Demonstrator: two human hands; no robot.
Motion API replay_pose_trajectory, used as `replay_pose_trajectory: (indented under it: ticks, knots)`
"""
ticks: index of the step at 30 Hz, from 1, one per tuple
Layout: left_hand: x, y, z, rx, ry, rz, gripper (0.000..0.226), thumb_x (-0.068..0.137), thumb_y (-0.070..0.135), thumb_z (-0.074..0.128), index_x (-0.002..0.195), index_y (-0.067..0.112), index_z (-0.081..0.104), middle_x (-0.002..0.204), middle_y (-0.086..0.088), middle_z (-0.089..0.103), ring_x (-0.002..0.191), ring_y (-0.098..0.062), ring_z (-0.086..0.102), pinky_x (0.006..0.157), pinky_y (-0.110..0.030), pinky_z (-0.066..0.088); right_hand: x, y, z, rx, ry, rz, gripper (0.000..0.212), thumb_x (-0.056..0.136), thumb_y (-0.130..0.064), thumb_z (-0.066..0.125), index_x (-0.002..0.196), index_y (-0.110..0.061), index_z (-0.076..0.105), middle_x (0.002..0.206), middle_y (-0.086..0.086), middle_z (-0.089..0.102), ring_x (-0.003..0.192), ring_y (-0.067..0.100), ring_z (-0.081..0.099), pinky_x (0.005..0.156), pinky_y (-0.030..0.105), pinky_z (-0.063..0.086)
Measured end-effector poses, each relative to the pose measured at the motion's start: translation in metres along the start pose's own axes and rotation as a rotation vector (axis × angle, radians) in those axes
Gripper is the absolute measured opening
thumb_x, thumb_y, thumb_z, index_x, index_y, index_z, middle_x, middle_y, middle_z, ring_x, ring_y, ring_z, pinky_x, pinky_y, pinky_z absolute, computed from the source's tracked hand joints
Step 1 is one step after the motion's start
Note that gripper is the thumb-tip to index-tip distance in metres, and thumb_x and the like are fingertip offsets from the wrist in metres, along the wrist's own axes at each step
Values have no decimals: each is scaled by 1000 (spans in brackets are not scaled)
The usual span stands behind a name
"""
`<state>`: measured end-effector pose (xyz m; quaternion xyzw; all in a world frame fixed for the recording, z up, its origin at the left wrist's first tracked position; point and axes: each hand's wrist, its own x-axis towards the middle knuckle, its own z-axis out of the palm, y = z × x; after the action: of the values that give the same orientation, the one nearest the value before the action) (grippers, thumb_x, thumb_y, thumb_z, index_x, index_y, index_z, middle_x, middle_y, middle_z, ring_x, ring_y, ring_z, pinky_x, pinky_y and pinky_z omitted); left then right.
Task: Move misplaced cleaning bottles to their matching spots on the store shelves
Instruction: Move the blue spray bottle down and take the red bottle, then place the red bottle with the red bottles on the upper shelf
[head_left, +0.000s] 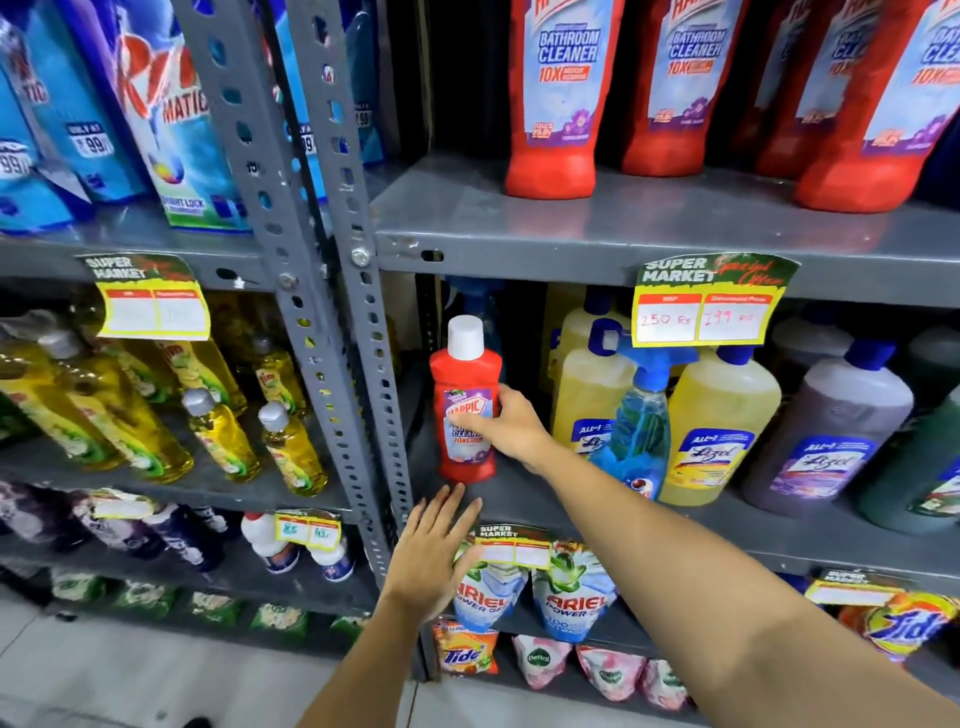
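Note:
A small red bathroom cleaner bottle (464, 402) with a white cap stands upright at the left end of the middle shelf (779, 525). My right hand (511, 423) is wrapped around its right side, fingers across the label. My left hand (434, 551) hovers open just below the bottle at the shelf's front edge, fingers spread, holding nothing. On the shelf above stand several large red bathroom cleaner bottles (558, 98) of the same brand. Yellow floor cleaner bottles (719, 415) and a blue spray bottle (641, 421) stand to the right of the small red bottle.
Grey perforated uprights (358, 322) divide the shelving just left of the bottle. Yellow dish liquid bottles (218, 431) fill the left bay, blue detergent pouches (171, 119) above them. Price tags (709, 304) hang from shelf edges. Detergent pouches (571, 592) sit below.

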<state>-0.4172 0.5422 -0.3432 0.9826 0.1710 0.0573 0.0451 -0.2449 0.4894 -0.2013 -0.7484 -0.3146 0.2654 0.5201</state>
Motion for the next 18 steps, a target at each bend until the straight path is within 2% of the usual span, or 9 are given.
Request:
replay_pose_trajectory:
  ticks: [3, 8, 11, 14, 16, 18]
  knots:
    - [1, -1, 1, 12, 24, 10, 57, 102, 52, 23, 151, 25, 30, 155, -4, 34, 142, -23, 31, 114, -40, 15, 2, 5, 1, 19, -9, -6, 54, 75, -31, 82, 121, -16, 58, 117, 8, 70, 103, 21, 68, 96, 43, 55]
    - [1, 2, 3, -34, 50, 13, 56, 102, 52, 25, 148, 22, 37, 154, -4, 36, 142, -24, 30, 114, -43, 18, -6, 3, 2, -85, 44, -68, 55, 75, -28, 82, 122, -12, 60, 115, 9, 71, 101, 22, 69, 94, 45, 55]
    - [2, 5, 3, -38, 53, 6, 58, 102, 53, 23, 148, 21, 38, 154, -5, 35, 143, -23, 28, 113, -44, 17, -24, -4, -4, -195, 35, -169, 55, 75, -29, 81, 122, -10, 59, 114, 9, 71, 102, 22, 68, 93, 43, 55]
    - [2, 3, 2, -16, 67, 20, 63, 102, 58, 14, 148, 23, 37, 155, -4, 34, 143, -24, 28, 113, -44, 14, -59, -26, -18, -190, 38, -268, 50, 77, -27, 80, 120, -13, 60, 112, 6, 71, 101, 18, 67, 92, 41, 56]
    - [2, 3, -2, -20, 88, 45, 61, 102, 57, 14, 146, 24, 40, 152, -4, 39, 141, -24, 34, 112, -44, 20, -88, -49, -31, -160, 54, -349, 45, 76, -28, 81, 115, -17, 62, 108, 1, 72, 100, 14, 68, 89, 38, 57]
    - [3, 9, -25, -94, 160, 131, 51, 103, 50, 25, 142, 24, 44, 148, -1, 45, 137, -21, 39, 108, -47, 36, -119, -76, -47, -116, 70, -442, 37, 74, -24, 83, 104, -25, 63, 99, -12, 73, 95, 7, 69, 84, 30, 57]
